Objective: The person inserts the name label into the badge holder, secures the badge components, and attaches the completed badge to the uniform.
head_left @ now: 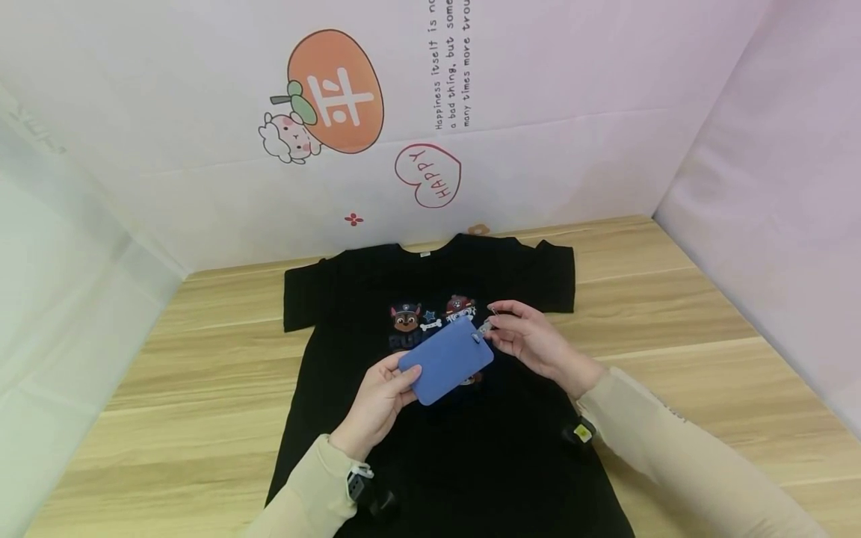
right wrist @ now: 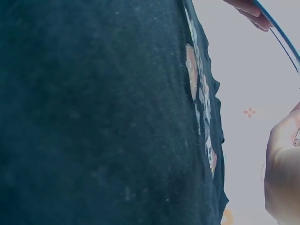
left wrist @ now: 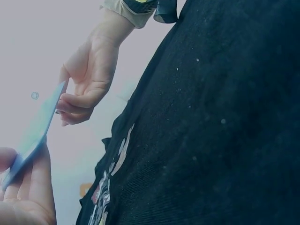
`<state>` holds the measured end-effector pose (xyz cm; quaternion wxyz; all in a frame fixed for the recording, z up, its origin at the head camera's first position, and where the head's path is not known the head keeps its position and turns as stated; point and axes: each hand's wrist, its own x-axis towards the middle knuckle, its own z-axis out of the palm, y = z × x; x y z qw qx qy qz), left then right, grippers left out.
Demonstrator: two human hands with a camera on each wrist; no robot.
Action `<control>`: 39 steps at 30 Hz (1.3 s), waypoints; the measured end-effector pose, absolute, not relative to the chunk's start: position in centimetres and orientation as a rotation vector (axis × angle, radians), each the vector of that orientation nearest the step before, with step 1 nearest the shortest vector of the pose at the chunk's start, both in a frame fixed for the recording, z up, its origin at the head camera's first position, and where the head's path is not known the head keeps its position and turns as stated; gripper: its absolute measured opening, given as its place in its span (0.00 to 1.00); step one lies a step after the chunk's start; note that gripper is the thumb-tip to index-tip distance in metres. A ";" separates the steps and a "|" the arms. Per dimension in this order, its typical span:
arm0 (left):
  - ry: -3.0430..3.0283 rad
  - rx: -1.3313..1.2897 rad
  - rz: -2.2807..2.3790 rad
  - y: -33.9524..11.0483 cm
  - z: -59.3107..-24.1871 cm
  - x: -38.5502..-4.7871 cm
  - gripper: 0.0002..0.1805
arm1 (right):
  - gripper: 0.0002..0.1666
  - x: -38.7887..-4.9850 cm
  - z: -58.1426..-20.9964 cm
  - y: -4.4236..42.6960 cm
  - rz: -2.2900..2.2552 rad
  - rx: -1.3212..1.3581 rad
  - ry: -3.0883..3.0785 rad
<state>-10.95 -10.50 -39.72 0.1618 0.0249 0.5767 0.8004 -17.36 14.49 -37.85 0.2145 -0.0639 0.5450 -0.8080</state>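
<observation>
1. Tilting above a black T-shirt (head_left: pixel 471 463), a flat blue card holder (head_left: pixel 447 359) is the one container in sight; whether anything sits inside it cannot be told from its plain upper face.
2. A metal clasp (head_left: pixel 485 327) hangs at the holder's upper right corner, set through a slot there.
3. The left hand (head_left: pixel 380 392) pinches the holder's lower left end, thumb flat on the upper face and the other fingers underneath.
4. The right hand (head_left: pixel 531 340) pinches the clasp between thumb and fingers, so the holder spans the space between the two hands. Both wrist views show it raised, apart from the shirt.
5. The T-shirt lies spread on a wood-grain counter (head_left: pixel 181 388), its collar toward the back edge and its short sleeves out to either side. A cartoon dog print (head_left: pixel 406 320) shows on its chest, partly covered by the holder in the head view.
6. Behind the counter rises a pale backdrop (head_left: pixel 572 164) bearing an orange fruit drawing (head_left: pixel 346 97), English lettering (head_left: pixel 451 67) and a red heart (head_left: pixel 439 175) reading "HAPPY". Pale sheets (head_left: pixel 794 224) flank both sides.
7. Beige sleeves (head_left: pixel 666 441) cover the person's forearms, with a small dark device (head_left: pixel 581 431) at each cuff.
</observation>
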 end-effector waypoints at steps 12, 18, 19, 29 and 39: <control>1.679 0.030 2.285 -10.5 -39.8 -11.1 0.17 | 0.12 -17.2 -36.6 14.0 -2.224 -0.220 1.515; 1.704 -0.015 2.288 -10.7 -39.9 -11.3 0.20 | 0.10 -17.2 -35.8 13.5 -2.203 -0.270 1.519; 1.705 -0.018 2.293 -10.8 -39.9 -11.3 0.20 | 0.11 -17.1 -35.7 13.4 -2.198 -0.276 1.527; 1.784 0.136 2.241 -10.4 -39.3 -11.5 0.22 | 0.12 -17.0 -35.2 12.9 -2.072 -0.364 1.690; 2.071 0.246 2.129 -8.8 -38.2 -11.7 0.25 | 0.12 -16.9 -34.9 12.9 -2.007 -0.400 1.731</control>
